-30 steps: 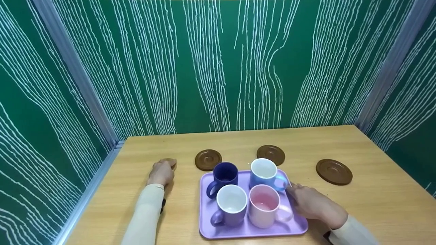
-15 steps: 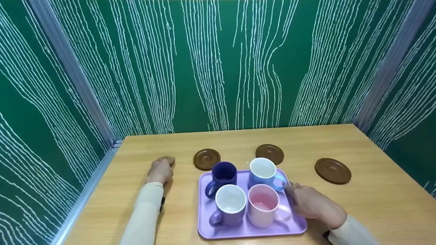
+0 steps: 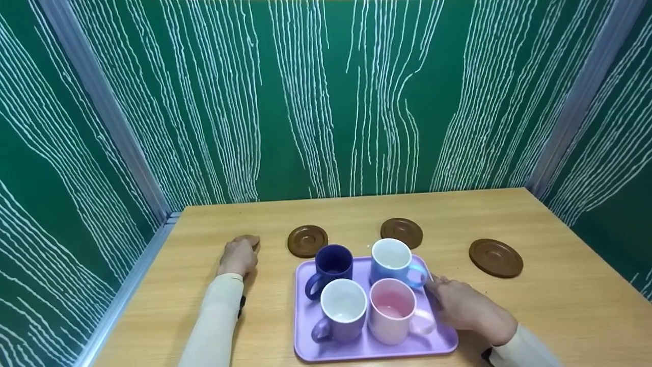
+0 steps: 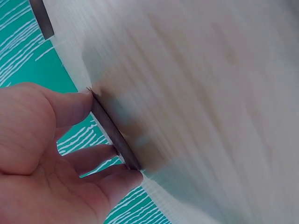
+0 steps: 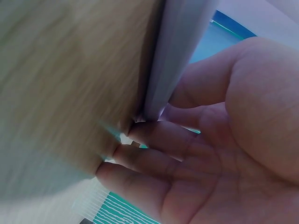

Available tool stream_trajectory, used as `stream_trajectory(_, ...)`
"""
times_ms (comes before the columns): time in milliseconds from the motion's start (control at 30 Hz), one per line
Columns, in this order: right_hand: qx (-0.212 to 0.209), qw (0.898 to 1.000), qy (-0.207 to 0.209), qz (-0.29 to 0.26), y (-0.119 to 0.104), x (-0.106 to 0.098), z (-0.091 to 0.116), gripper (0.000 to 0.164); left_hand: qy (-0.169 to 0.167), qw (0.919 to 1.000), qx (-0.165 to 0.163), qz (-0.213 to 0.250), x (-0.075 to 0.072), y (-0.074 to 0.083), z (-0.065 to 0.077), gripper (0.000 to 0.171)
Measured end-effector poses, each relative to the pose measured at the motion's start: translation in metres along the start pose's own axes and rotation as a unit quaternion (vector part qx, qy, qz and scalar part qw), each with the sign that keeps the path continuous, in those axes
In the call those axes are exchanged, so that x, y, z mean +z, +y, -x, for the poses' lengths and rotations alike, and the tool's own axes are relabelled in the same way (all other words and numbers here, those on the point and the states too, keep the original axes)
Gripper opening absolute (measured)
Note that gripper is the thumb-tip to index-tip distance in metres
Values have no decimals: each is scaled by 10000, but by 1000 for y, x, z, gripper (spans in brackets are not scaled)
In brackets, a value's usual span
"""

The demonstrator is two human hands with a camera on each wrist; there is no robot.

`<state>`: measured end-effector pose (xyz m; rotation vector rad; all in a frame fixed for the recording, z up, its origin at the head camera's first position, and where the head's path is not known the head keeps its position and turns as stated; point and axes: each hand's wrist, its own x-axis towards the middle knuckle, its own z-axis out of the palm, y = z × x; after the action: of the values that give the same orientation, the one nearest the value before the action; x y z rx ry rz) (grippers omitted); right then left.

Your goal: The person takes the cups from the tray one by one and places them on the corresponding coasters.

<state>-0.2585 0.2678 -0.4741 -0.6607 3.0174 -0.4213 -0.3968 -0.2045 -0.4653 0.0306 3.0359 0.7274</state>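
Coasters: round, brown, smooth discs with raised rims and concentric rings; the held coaster (image 4: 114,133) shows edge-on, thin and dark. One coaster (image 3: 307,241) lies just right of the left hand (image 3: 238,257), a second coaster (image 3: 401,232) farther right, a third coaster (image 3: 495,258) ahead and right of the right hand (image 3: 466,306).
Tray: lilac, smooth, rectangular with rounded corners and a low raised rim; the lilac tray (image 3: 374,352) lies between the hands.
Mugs: four glossy, upright cylinders on the tray; the navy mug (image 3: 333,262) and purple mug (image 3: 349,329) turn their handles toward the left hand's side, the light-blue mug (image 3: 389,267) and pink mug (image 3: 389,326) toward the right hand.
Tabletop: pale tabletop (image 3: 265,316) with streaky wood grain beneath both hands.
Left hand: nearly closed, thumb and fingertips pinching the held coaster by opposite parts of its edge.
Right hand: loosely extended beside the tray, touching its right side, other fingertips on the tabletop; it grips nothing.
Since the earlier head frames: the view shifts slightly; hands, tray, mugs and coasters keep the same arrangement, the left hand remaining on its coaster.
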Motion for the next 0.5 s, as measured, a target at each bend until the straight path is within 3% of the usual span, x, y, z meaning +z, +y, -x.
stream_trajectory(267, -145, 9997, 206, 71, 1, 0, 3, 52, -5, 9999, 109, -41, -2, 3, -4, 55)
stream_trajectory(500, -23, 9999, 139, 91, -1, 3, 3, 55, -113, 9999, 71, 63, -1, 0, -2, 54)
